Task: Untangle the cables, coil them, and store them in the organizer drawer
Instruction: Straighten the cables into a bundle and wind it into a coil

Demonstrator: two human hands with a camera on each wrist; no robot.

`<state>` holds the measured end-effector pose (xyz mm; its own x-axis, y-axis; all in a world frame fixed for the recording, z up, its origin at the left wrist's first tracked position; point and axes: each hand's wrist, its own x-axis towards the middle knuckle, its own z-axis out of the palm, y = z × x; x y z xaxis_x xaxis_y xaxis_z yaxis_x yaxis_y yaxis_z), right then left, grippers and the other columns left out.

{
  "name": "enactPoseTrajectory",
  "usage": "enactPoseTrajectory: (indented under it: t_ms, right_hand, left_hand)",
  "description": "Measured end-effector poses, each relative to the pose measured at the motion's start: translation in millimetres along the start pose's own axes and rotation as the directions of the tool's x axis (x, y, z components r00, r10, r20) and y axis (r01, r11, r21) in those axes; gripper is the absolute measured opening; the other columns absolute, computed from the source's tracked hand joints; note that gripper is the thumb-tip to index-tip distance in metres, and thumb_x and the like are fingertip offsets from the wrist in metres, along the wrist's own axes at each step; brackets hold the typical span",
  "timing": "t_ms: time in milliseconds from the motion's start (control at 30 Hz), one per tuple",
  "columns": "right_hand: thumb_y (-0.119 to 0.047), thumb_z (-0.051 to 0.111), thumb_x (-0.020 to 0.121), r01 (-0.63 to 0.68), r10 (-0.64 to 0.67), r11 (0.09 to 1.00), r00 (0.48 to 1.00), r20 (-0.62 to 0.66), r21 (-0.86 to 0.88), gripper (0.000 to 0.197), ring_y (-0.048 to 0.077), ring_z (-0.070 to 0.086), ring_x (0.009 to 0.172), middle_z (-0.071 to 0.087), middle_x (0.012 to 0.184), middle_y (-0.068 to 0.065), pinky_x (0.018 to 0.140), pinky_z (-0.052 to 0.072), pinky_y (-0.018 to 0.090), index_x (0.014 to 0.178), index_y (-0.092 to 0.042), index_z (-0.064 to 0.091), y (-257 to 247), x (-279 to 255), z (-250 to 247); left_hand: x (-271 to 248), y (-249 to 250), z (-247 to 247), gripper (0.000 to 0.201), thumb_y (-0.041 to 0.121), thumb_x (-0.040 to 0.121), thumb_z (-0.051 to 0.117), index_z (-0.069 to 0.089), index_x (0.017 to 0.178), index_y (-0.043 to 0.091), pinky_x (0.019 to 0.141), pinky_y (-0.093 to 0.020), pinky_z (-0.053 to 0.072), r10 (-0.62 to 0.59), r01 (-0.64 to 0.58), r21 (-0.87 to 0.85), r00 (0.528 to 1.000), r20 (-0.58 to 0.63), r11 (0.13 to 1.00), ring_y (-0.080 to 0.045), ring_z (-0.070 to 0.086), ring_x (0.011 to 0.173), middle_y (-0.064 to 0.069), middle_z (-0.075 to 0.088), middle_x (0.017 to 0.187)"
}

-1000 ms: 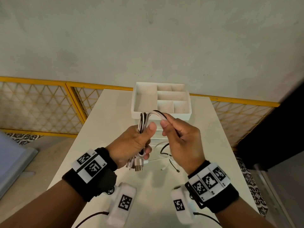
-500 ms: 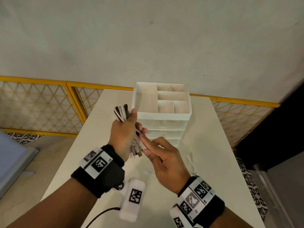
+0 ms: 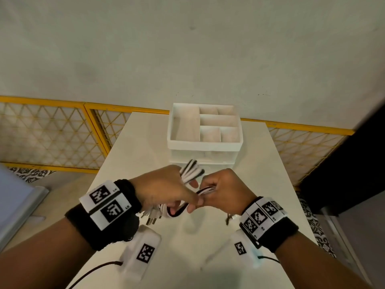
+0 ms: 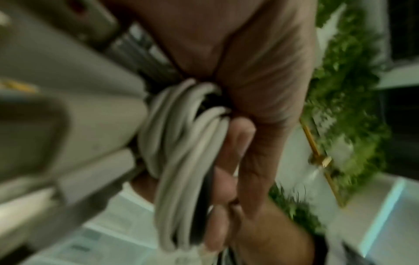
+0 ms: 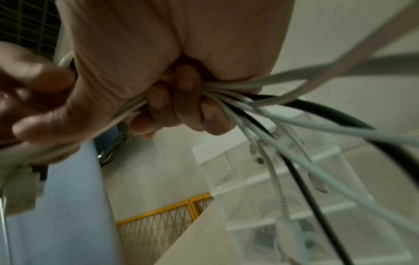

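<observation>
My left hand [image 3: 166, 190] grips a folded bundle of white and black cables [image 3: 191, 171] above the table; the loops stick out past its knuckles and the USB plugs [image 3: 151, 217] hang below the palm. In the left wrist view the coil [image 4: 181, 161] lies under curled fingers. My right hand [image 3: 225, 190] clenches the loose strands [image 3: 206, 190] right beside the left hand. In the right wrist view the strands [image 5: 260, 107] fan out from that fist, with small plugs dangling. The white organizer [image 3: 205, 142] stands behind the hands, its drawers look closed.
The organizer's top tray [image 3: 229, 143] has several bare compartments. The white table [image 3: 141, 147] is narrow, with yellow mesh fencing [image 3: 52, 132] behind and a drop on both sides. A thin cable end [image 3: 229, 219] hangs by my right wrist.
Both hands came down and together in front of the organizer. My right hand, which was open at the plugs, now clenches the loose strands beside the left.
</observation>
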<state>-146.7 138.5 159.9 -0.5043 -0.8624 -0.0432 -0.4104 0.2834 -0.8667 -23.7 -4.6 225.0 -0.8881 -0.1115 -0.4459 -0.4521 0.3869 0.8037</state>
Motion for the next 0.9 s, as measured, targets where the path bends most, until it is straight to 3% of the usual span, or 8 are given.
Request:
enactPoseTrajectory:
  t_ms: [67,167,300,433,533,700,800,900]
  right_hand:
    - [-0.023,0.095,0.055,0.027,-0.026,0.999,1.000,0.011,-0.033,0.029,0.008,0.071,0.070,0.077,0.074,0.000,0.068,0.061,0.031,0.077,-0.013,0.079,-7.8,5.3,-0.7]
    - [-0.025,0.093,0.062,0.102,-0.107,0.986,0.994,-0.025,-0.134,0.027,0.015,0.071,0.068,0.076,0.074,0.004,0.065,0.058,0.032,0.079,-0.011,0.077,-13.3,9.8,-4.1]
    - [-0.034,0.082,0.078,0.056,-0.059,0.998,0.974,-0.217,-0.021,0.017,0.005,0.058,0.057,0.074,0.071,0.003,0.057,0.047,0.021,0.080,-0.018,0.078,-17.3,7.5,-22.0]
    - [-0.025,0.067,0.093,0.126,-0.103,0.990,0.949,-0.298,0.059,0.012,0.009,0.066,0.065,0.076,0.076,-0.012,0.063,0.051,0.019,0.097,-0.024,0.079,-20.7,2.4,-26.3]
    - [-0.019,0.062,0.097,0.164,-0.121,0.982,0.931,-0.344,0.096,0.019,0.002,0.050,0.050,0.066,0.064,-0.017,0.048,0.044,0.021,0.102,-0.031,0.076,-18.9,1.6,-24.4]
    - [-0.014,0.062,0.097,0.224,-0.175,0.971,0.903,-0.393,0.081,0.025,0.001,0.055,0.052,0.067,0.068,-0.008,0.052,0.042,0.009,0.099,-0.035,0.074,-23.9,0.1,-23.1]
    - [-0.018,0.061,0.098,0.185,-0.127,0.974,0.926,-0.356,0.133,0.026,0.009,0.048,0.051,0.069,0.070,-0.009,0.051,0.046,0.022,0.103,-0.042,0.072,-19.6,-0.4,-25.7]
    - [-0.019,0.060,0.098,0.155,-0.088,0.974,0.931,-0.354,0.166,0.026,0.017,0.048,0.054,0.068,0.070,-0.009,0.055,0.049,0.031,0.104,-0.040,0.073,-12.8,-1.3,-28.5]
  left_hand:
    - [3.6,0.1,4.2,0.015,0.010,0.076,0.072,0.058,0.071,0.008,0.050,-0.021,0.036,-0.057,0.059,0.190,0.998,-0.014,0.980,-0.018,0.044,0.047,-0.002,0.052,0.051]
    - [10.3,-3.9,8.8,0.011,0.010,0.081,0.063,0.058,0.071,0.011,0.048,-0.022,0.042,-0.095,0.124,0.268,0.988,-0.120,0.955,-0.018,0.050,0.045,-0.006,0.057,0.055]
    - [12.8,-13.0,0.7,0.015,0.013,0.080,0.058,0.059,0.066,0.009,0.042,-0.018,0.040,-0.122,0.167,0.092,0.922,-0.369,0.982,-0.021,0.053,0.043,-0.009,0.062,0.052]
    - [16.5,-13.4,-5.4,0.026,0.024,0.079,0.064,0.064,0.062,0.004,0.049,-0.022,0.041,-0.161,0.105,-0.137,0.845,-0.510,0.985,-0.013,0.051,0.039,-0.006,0.062,0.046]
    - [19.6,-9.6,-6.7,0.024,0.025,0.079,0.067,0.069,0.068,0.004,0.053,-0.024,0.040,-0.170,0.077,-0.200,0.848,-0.503,0.977,-0.017,0.053,0.044,-0.008,0.060,0.048]
    - [23.1,-12.2,-5.4,0.013,0.020,0.074,0.069,0.068,0.070,0.008,0.052,-0.025,0.037,-0.181,0.096,-0.200,0.866,-0.467,0.975,-0.020,0.050,0.051,-0.001,0.055,0.053]
    - [23.4,-15.0,-7.1,0.020,0.016,0.083,0.063,0.069,0.071,0.002,0.061,-0.032,0.048,-0.133,0.027,-0.233,0.882,-0.453,0.972,-0.024,0.059,0.060,-0.009,0.068,0.065]
    - [18.5,-13.6,-7.3,0.023,0.021,0.093,0.064,0.065,0.076,0.006,0.069,-0.042,0.055,-0.053,-0.103,-0.384,0.925,-0.376,0.918,-0.024,0.056,0.058,-0.013,0.056,0.064]
